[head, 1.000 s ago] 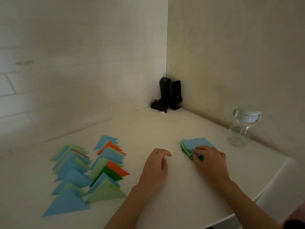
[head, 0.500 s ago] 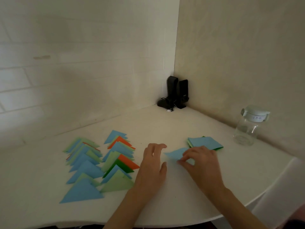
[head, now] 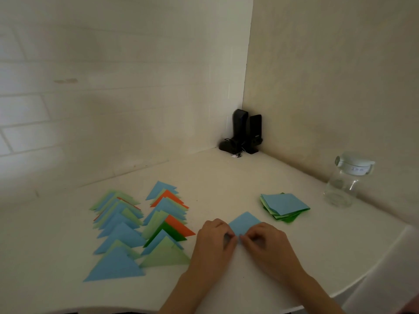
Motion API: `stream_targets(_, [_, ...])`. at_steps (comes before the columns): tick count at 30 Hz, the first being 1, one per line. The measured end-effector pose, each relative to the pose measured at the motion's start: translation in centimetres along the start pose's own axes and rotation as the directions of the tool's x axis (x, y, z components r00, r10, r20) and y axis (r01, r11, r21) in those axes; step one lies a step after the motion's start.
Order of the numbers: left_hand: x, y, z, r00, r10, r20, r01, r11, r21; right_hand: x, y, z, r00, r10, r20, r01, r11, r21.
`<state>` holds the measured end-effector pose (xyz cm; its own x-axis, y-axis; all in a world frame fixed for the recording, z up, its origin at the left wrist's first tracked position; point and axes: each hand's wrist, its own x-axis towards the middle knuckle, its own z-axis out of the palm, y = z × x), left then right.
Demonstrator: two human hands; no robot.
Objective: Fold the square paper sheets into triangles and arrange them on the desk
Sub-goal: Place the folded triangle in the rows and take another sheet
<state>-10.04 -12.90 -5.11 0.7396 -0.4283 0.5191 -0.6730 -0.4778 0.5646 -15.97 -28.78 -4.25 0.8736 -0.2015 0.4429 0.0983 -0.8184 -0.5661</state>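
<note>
**Both hands pinch one blue sheet**

Near the desk's [head: 226, 177] front edge, the left hand [head: 214, 240] and right hand [head: 265, 243] meet, fingers curled, each pinching the near corner of a blue sheet [head: 244, 223]. Just right lies the square stack [head: 284, 206]; left, two rows of folded triangles [head: 136, 230].

Both hands, the left hand [head: 215, 240] and the right hand [head: 266, 244], are bare, with no rings or gloves. The forearms are bare too, uncovered by any sleeve to the frame's lower edge.
</note>
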Motion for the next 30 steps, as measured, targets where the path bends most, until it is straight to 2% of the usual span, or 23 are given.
stream_targets(9, [0.0,0.1,0.4,0.993,-0.113,-0.033,0.112,0.993,-0.036,-0.1,-0.1,0.4,0.992,0.126,-0.02,-0.125,0.99,0.072])
stream_targets(14, [0.1,0.2,0.1,0.991,-0.135,-0.006,0.133,0.986,-0.101,0.0,0.1,0.3,0.993,0.114,0.009,-0.114,0.99,0.087])
stream_targets(18, [-0.1,0.2,-0.3,0.989,-0.143,0.023,0.145,0.98,-0.138,-0.2,0.6,0.7,0.997,0.04,-0.065,-0.033,0.994,0.105])
stream_targets(22, [-0.5,0.2,-0.9,0.985,-0.163,0.053,0.17,0.963,-0.211,-0.5,0.7,0.7,0.995,0.028,-0.1,-0.013,0.989,0.146])
stream_targets(26, [-0.5,0.8,-1.2,0.992,-0.12,0.048,0.126,0.981,-0.145,-0.6,0.4,1.1,0.999,-0.016,-0.046,0.014,0.999,-0.038])
stream_targets(30, [-0.6,0.7,-1.0,0.995,-0.09,0.046,0.094,0.992,-0.083,-0.3,0.7,1.2,0.999,0.021,-0.024,-0.022,0.999,-0.047])
